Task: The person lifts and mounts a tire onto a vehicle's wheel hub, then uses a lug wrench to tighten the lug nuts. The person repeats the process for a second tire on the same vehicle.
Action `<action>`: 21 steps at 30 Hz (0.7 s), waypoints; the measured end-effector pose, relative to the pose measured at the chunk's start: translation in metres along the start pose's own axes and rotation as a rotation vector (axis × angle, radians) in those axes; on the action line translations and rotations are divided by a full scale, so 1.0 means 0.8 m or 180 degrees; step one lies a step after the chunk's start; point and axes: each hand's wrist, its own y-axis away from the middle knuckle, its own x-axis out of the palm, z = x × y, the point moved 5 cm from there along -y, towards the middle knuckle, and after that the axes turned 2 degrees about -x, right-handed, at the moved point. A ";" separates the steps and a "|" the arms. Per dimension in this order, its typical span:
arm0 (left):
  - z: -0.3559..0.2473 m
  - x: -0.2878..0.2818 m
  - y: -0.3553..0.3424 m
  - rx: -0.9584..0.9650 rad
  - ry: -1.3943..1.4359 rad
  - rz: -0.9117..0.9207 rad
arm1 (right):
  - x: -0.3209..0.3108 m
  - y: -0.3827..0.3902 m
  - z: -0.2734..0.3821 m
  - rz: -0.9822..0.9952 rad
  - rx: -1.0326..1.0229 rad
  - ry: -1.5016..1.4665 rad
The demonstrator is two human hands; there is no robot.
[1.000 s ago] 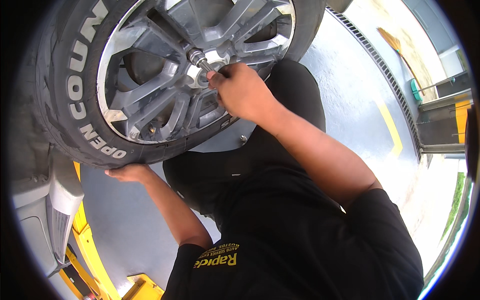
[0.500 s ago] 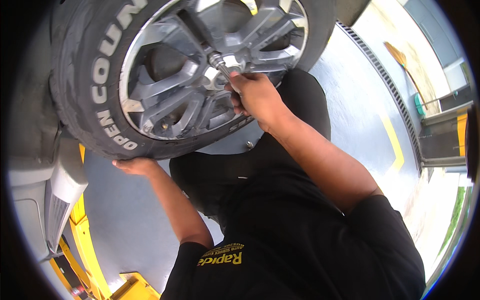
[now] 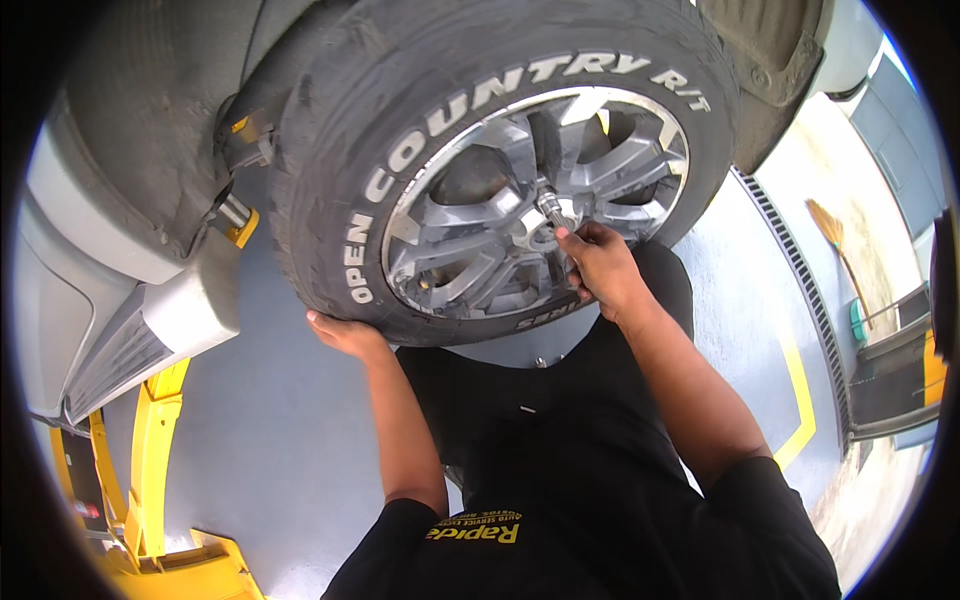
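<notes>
the wheel [image 3: 525, 224] has shifted down and right in the head view, right hand [image 3: 608, 270] grasping the socket tool [image 3: 551, 207] near its centre, left hand [image 3: 345, 333] unclenched against its lower-left edge, and a tilted grip might make the tool slip

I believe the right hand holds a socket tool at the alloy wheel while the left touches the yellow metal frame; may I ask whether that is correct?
Not quite: in the head view, the left hand touches the tyre instead; the right hand does hold the socket tool.
</notes>
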 end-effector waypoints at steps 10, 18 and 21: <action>0.006 -0.014 -0.001 -0.0131 -0.0013 -0.0160 | 0.011 0.008 0.000 0.0471 0.0757 -0.1239; -0.003 -0.006 0.000 -0.0189 0.0145 -0.0099 | -0.003 0.000 0.005 -0.0307 -0.0139 0.0222; -0.002 -0.012 -0.004 -0.0207 0.0179 -0.0048 | 0.007 0.027 0.029 -0.1104 -0.1568 0.2078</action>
